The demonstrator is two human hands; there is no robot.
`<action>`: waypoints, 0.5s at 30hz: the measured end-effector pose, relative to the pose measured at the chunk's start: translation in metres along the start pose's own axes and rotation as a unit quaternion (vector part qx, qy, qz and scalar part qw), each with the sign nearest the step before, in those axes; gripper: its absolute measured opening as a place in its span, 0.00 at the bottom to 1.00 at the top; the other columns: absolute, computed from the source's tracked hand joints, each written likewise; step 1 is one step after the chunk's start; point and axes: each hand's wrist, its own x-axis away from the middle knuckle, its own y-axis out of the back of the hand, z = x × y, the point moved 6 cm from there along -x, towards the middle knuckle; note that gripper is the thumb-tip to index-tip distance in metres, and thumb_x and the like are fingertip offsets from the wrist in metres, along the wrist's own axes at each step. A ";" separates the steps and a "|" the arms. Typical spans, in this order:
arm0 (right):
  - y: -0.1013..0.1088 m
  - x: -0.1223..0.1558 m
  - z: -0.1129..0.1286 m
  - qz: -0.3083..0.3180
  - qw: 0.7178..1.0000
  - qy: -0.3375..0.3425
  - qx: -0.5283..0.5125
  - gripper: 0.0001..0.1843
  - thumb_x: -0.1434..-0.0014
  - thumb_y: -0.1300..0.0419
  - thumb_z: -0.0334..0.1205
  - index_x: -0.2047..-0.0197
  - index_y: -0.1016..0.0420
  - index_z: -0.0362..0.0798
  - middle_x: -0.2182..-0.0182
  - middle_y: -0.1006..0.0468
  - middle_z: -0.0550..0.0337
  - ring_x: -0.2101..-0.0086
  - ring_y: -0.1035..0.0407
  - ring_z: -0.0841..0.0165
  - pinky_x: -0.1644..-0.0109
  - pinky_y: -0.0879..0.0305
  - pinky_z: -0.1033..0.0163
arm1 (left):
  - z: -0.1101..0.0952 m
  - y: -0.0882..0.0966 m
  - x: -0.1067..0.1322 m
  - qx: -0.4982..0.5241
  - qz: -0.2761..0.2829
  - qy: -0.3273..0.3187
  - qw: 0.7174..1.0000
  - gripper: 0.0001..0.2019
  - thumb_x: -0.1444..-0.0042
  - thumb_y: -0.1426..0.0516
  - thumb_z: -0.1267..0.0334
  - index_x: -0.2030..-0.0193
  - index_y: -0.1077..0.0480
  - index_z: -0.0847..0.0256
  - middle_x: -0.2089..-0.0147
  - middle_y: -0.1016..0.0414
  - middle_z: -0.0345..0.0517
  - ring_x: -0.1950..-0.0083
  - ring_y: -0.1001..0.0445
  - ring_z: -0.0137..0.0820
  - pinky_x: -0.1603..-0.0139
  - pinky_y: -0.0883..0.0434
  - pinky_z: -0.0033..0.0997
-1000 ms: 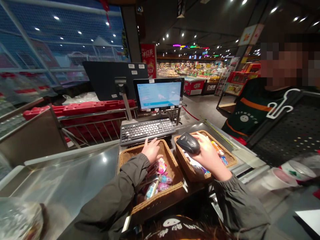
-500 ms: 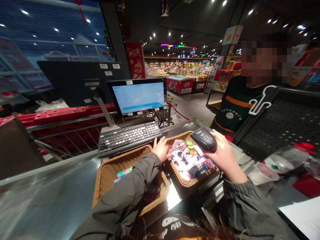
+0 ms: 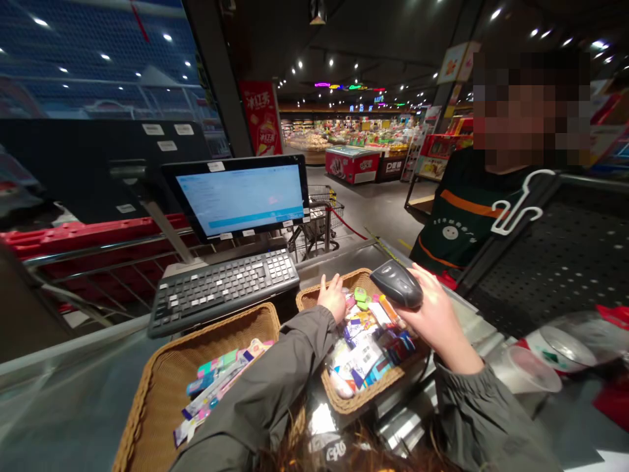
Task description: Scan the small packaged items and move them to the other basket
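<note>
My right hand [image 3: 435, 318] is wrapped round a black handheld barcode scanner [image 3: 397, 283], held above the right side of a wicker basket. That right basket [image 3: 361, 401] is filled with small packaged goods [image 3: 366, 347] in many colours, a green item [image 3: 362, 297] among them. At the basket's left side, my left hand [image 3: 334, 299] reaches over the rim with its fingers apart, close to the packages; nothing shows in it, though part of the hand is hidden. A second wicker basket [image 3: 147, 380] on the left holds several toothbrush-like packs [image 3: 216, 383], partly covered by my left sleeve.
A keyboard [image 3: 226, 285] and a lit monitor [image 3: 240, 196] stand behind the baskets on the metal counter [image 3: 59, 393]. Across the counter is a person in a dark green apron [image 3: 449, 223]. To the right are a white hanger [image 3: 518, 210] on a black panel and plastic tubs [image 3: 528, 370].
My left hand has moved from between the baskets and keyboard into the right basket's left side. The view has turned right, showing more of the left basket's contents. The scanner stays in my right hand.
</note>
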 end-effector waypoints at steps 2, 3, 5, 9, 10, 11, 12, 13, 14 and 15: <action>-0.004 -0.005 -0.006 0.005 1.000 0.000 -0.005 0.19 0.46 0.39 0.47 0.53 0.27 0.47 0.49 0.25 0.44 0.40 0.37 0.46 0.38 0.40 0.37 | 0.001 -0.006 -0.007 -0.010 0.008 -0.008 1.000 0.16 0.42 0.43 0.55 0.56 0.21 0.64 0.31 0.39 0.63 0.26 0.51 0.52 0.29 0.60 0.69; -0.006 -0.007 -0.009 0.008 1.000 0.001 -0.008 0.19 0.46 0.39 0.47 0.53 0.27 0.48 0.49 0.25 0.44 0.40 0.37 0.46 0.38 0.40 0.37 | 0.002 -0.009 -0.009 -0.014 0.012 -0.011 1.000 0.15 0.42 0.43 0.56 0.55 0.21 0.64 0.32 0.38 0.62 0.26 0.51 0.51 0.29 0.60 0.69; -0.011 -0.011 -0.014 0.015 1.000 0.004 -0.015 0.18 0.46 0.39 0.47 0.54 0.26 0.48 0.49 0.25 0.45 0.40 0.38 0.46 0.37 0.40 0.38 | 0.004 -0.014 -0.012 -0.019 0.014 -0.012 1.000 0.14 0.42 0.44 0.59 0.55 0.21 0.63 0.34 0.35 0.61 0.26 0.52 0.50 0.29 0.62 0.69; -0.022 -0.016 -0.022 0.025 0.999 0.006 -0.027 0.17 0.46 0.38 0.45 0.54 0.26 0.49 0.49 0.25 0.46 0.39 0.38 0.47 0.36 0.41 0.39 | 0.003 -0.020 -0.011 -0.025 0.020 -0.016 0.999 0.14 0.41 0.46 0.63 0.56 0.21 0.63 0.34 0.35 0.60 0.26 0.53 0.51 0.29 0.62 0.69; -0.024 -0.016 -0.024 0.025 0.999 0.004 -0.028 0.17 0.46 0.37 0.45 0.54 0.26 0.49 0.49 0.25 0.46 0.39 0.39 0.47 0.36 0.41 0.39 | 0.002 -0.021 -0.010 -0.026 0.026 -0.016 0.999 0.14 0.40 0.47 0.63 0.56 0.21 0.63 0.34 0.35 0.61 0.26 0.53 0.51 0.28 0.61 0.68; -0.025 -0.017 -0.025 0.024 0.999 0.001 -0.029 0.17 0.46 0.38 0.44 0.54 0.26 0.49 0.49 0.25 0.45 0.39 0.39 0.46 0.36 0.42 0.39 | 0.001 -0.021 -0.008 -0.027 0.033 -0.016 0.999 0.14 0.40 0.47 0.64 0.56 0.21 0.63 0.35 0.34 0.61 0.26 0.52 0.50 0.28 0.60 0.68; -0.026 -0.017 -0.027 0.023 0.999 -0.002 -0.031 0.17 0.46 0.38 0.44 0.54 0.27 0.49 0.49 0.25 0.45 0.39 0.39 0.46 0.35 0.42 0.39 | 0.000 -0.020 -0.006 -0.028 0.040 -0.013 0.999 0.14 0.40 0.48 0.65 0.56 0.21 0.64 0.36 0.33 0.62 0.26 0.51 0.50 0.28 0.59 0.68; -0.026 -0.017 -0.028 0.024 0.999 -0.005 -0.034 0.18 0.46 0.38 0.44 0.53 0.27 0.49 0.48 0.25 0.46 0.39 0.39 0.47 0.35 0.42 0.39 | 0.001 -0.018 -0.004 -0.029 0.047 -0.006 0.998 0.15 0.40 0.48 0.66 0.56 0.21 0.64 0.37 0.32 0.62 0.27 0.50 0.50 0.28 0.58 0.67; -0.026 -0.017 -0.029 0.023 0.999 -0.007 -0.038 0.18 0.47 0.38 0.44 0.52 0.27 0.49 0.48 0.25 0.46 0.39 0.39 0.47 0.36 0.42 0.39 | 0.003 -0.015 -0.001 -0.030 0.052 0.004 0.998 0.15 0.40 0.48 0.67 0.56 0.21 0.65 0.38 0.31 0.62 0.27 0.49 0.50 0.28 0.57 0.68; -0.026 -0.016 -0.031 0.021 0.999 -0.008 -0.041 0.19 0.47 0.37 0.45 0.52 0.27 0.49 0.48 0.25 0.46 0.39 0.39 0.47 0.36 0.42 0.39 | 0.005 -0.011 0.002 -0.031 0.053 0.015 0.998 0.15 0.41 0.48 0.68 0.56 0.21 0.65 0.39 0.30 0.62 0.28 0.47 0.50 0.29 0.57 0.68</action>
